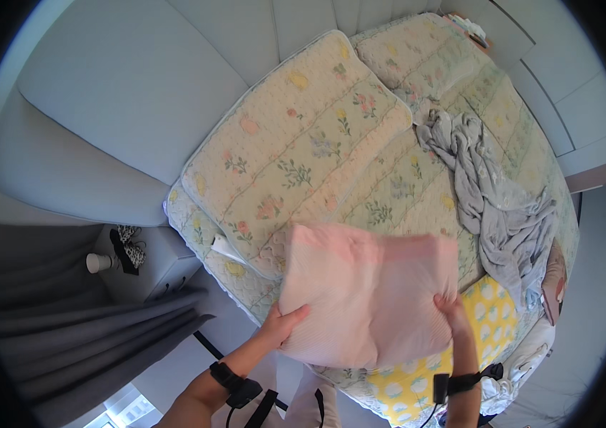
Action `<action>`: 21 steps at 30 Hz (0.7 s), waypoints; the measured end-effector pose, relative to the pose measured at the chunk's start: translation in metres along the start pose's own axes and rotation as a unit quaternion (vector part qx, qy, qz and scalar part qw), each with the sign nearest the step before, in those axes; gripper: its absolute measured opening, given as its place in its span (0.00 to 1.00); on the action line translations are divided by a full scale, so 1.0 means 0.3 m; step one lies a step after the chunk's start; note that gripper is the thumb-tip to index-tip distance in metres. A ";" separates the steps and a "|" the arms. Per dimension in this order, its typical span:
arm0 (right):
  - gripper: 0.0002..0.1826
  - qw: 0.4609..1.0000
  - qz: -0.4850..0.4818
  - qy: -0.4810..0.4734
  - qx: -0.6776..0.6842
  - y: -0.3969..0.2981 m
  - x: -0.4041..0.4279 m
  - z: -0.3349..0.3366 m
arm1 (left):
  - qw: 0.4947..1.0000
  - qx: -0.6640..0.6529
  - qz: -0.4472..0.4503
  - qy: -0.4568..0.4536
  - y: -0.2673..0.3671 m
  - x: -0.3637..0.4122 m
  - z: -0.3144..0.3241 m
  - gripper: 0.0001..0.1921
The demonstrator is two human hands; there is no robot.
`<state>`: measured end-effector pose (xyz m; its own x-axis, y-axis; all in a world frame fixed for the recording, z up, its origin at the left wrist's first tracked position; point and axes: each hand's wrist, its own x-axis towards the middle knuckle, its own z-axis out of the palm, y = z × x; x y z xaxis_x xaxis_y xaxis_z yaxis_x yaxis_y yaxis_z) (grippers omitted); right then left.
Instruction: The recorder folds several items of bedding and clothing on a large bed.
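Between my hands is a pink pillow with fine stripes, raised over the near edge of the bed. My left hand grips its left side, thumb lying on the upper face. On the opposite side, my right hand clasps the fabric, and its fingers behind the pillow are hidden. Just beyond lies a large floral quilted pillow on a matching floral bed cover. A yellow pillow with white strawberry shapes is partly hidden beneath my right arm.
A crumpled grey blanket stretches along the bed's right part. A white object pokes out by the floral pillow. The nightstand at left bears a white cup. Grey curtains hang nearby; a padded headboard borders the bed.
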<state>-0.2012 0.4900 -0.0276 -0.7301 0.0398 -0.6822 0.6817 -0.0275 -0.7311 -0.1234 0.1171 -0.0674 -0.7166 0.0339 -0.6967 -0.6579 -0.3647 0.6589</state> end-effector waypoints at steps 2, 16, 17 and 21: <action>0.21 0.998 -0.035 -0.006 -0.057 -0.219 0.036 0.079 | 0.999 -0.021 0.034 -0.011 0.125 -0.011 -0.024 0.18; 0.42 0.903 -0.280 0.263 -0.194 -0.496 1.101 0.595 | 0.955 -0.142 0.224 0.136 0.388 0.611 -0.390 0.31; 0.45 0.938 -0.164 0.263 -0.152 -0.395 1.104 0.703 | 0.945 -0.096 0.240 0.200 0.364 0.622 -0.443 0.34; 0.44 0.981 0.027 0.150 0.122 -0.305 1.083 0.795 | 0.931 -0.092 0.148 0.321 0.385 0.546 -0.454 0.37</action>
<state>-0.5123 0.2672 -0.1840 -0.6210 0.3225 -0.7144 0.6612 -0.2739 -0.6984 -0.2854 -0.0463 -0.1440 -0.5348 -0.6351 -0.5574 -0.3608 -0.4249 0.8302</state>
